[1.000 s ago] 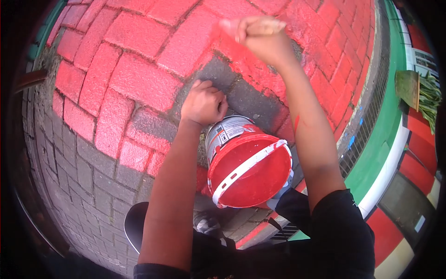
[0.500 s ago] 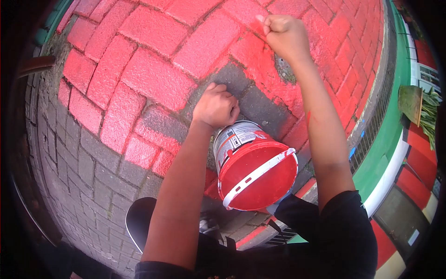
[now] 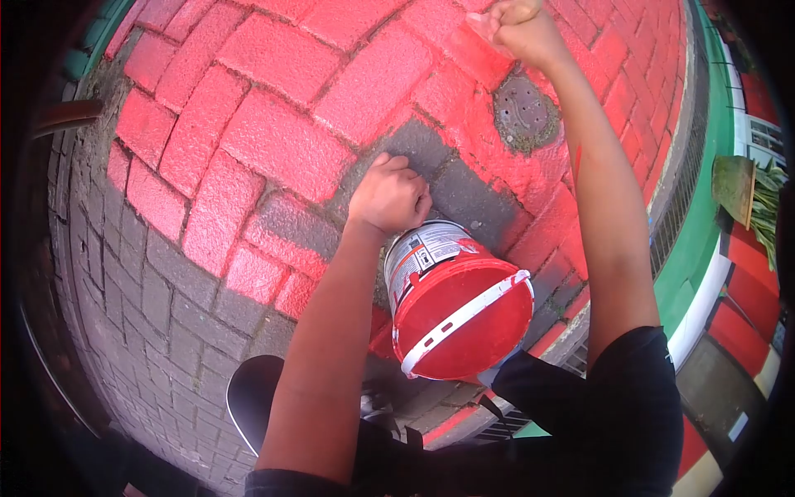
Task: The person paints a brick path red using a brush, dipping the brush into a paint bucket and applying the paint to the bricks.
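A white-labelled bucket (image 3: 431,240) with a red top and a white handle stands on the paving close to my body. My left hand (image 3: 389,195) is closed in a fist just beyond the bucket's far left side; its palm side is hidden. Farther forward, at the top edge of the view, my right hand (image 3: 523,35) is closed low over red-painted bricks (image 3: 373,83). What it holds, if anything, I cannot make out. Between the hands lies a patch of grey unpainted bricks (image 3: 468,195). My right forearm has a red smear.
A round perforated cover (image 3: 523,112) sits in the paving left of my right forearm. Grey bricks (image 3: 178,306) extend at the left. A grating (image 3: 675,215), a green strip (image 3: 691,265) and a planter (image 3: 733,190) are at the right. A dark shoe (image 3: 252,389) shows below.
My right hand has moved forward and slightly right, uncovering more of the round cover. My left hand and the bucket have barely shifted in view.
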`<state>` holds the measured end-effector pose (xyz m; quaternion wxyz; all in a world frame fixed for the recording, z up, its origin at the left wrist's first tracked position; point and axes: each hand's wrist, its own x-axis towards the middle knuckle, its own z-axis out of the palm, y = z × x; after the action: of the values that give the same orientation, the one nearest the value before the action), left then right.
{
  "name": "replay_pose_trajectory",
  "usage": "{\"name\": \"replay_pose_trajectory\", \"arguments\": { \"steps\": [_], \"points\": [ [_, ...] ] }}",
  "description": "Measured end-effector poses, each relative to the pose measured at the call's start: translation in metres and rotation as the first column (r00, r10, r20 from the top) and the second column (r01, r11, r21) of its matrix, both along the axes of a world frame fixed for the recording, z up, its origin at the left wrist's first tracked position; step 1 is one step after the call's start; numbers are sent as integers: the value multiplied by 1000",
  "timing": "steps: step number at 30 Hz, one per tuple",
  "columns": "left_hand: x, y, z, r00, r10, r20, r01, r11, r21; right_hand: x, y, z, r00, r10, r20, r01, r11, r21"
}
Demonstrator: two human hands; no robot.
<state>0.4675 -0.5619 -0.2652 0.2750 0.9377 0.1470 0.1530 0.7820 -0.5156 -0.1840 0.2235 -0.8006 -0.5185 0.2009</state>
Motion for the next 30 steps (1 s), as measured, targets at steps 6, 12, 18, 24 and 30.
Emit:
{"name": "replay_pose_trajectory", "arguments": {
  "steps": [6,12,18,24,30],
  "points": [
    [0,0,2,1000,5,-8,-4,1000,7,-109,-56,7,961,276,36,-278,945,175],
    [-1,1,1,1000,0,-7,0,1000,-4,-43,-73,11,994,109,-18,-106,987,124],
    [0,-2,-1,1000,9,-28,-8,1000,18,-71,-113,-4,835,-128,-534,355,869,346],
    [1,-1,0,999,6,-46,-5,1000,31,-57,-119,7,715,-311,-626,503,851,152],
    [1,-1,1,999,14,-37,-12,999,47,-43,-133,16,738,-327,-590,310,941,-134]
  ]
}}
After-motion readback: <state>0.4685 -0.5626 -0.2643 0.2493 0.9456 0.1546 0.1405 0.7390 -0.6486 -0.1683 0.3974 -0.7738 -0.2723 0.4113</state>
